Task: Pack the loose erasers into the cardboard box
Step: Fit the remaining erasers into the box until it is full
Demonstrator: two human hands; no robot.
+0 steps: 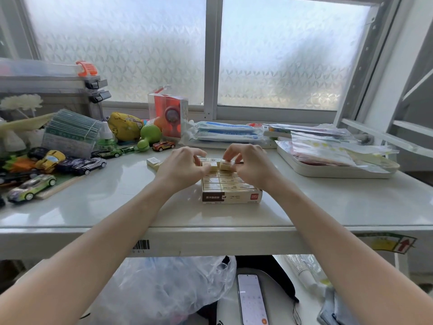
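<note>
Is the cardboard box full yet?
Not yet. The cardboard box shows filled near rows, but both hands are fitting erasers at its far end; one eraser lies outside.

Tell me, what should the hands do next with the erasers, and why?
Probably press down the tilted eraser that the right hand pinches, so it sits flat in the far row of the box. The left hand holds its neighbour steady. The nearer rows already lie level, and one loose eraser still waits on the table.
</note>
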